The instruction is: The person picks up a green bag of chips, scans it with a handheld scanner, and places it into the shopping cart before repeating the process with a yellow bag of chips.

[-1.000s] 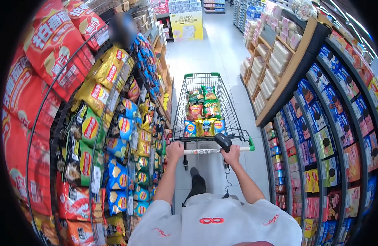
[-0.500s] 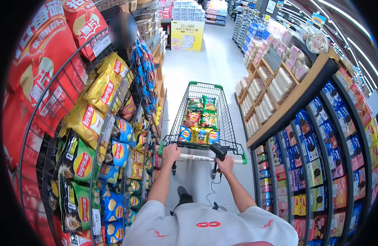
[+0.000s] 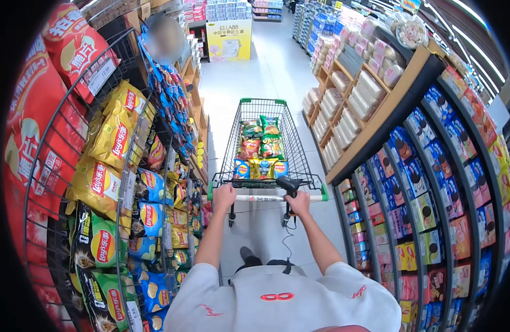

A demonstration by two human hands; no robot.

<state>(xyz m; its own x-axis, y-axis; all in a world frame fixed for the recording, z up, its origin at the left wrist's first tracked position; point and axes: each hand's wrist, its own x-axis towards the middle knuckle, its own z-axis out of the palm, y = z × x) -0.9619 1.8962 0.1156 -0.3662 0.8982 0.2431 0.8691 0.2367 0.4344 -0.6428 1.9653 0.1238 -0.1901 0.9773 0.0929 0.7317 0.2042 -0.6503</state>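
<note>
A wire shopping cart [image 3: 296, 141] with green corners stands in front of me, holding several bags of chips [image 3: 260, 148]. My left hand [image 3: 224, 197] is closed around the left part of its white handle [image 3: 255, 198]. Toward the handle's right end, my right hand [image 3: 298, 203] is closed on the bar together with a black pistol-shaped barcode scanner [image 3: 288, 185]. The scanner's head sticks up above the fingers, and its grip is partly hidden. A thin dark cord [image 3: 287, 238] hangs below it toward my waist.
Close on the left is a wire rack [image 3: 31, 182] with large red bags [image 3: 31, 138] and yellow Lay's bags [image 3: 112, 135]. Boxed snacks fill the right shelf [image 3: 415, 182], behind a wooden unit [image 3: 343, 105]. A yellow display box [image 3: 229, 41] stands farther ahead on the pale floor [image 3: 249, 74].
The cart and both hands appear slightly left and higher in view. The left and right shelves have also shifted left. Both hands keep their grip.
</note>
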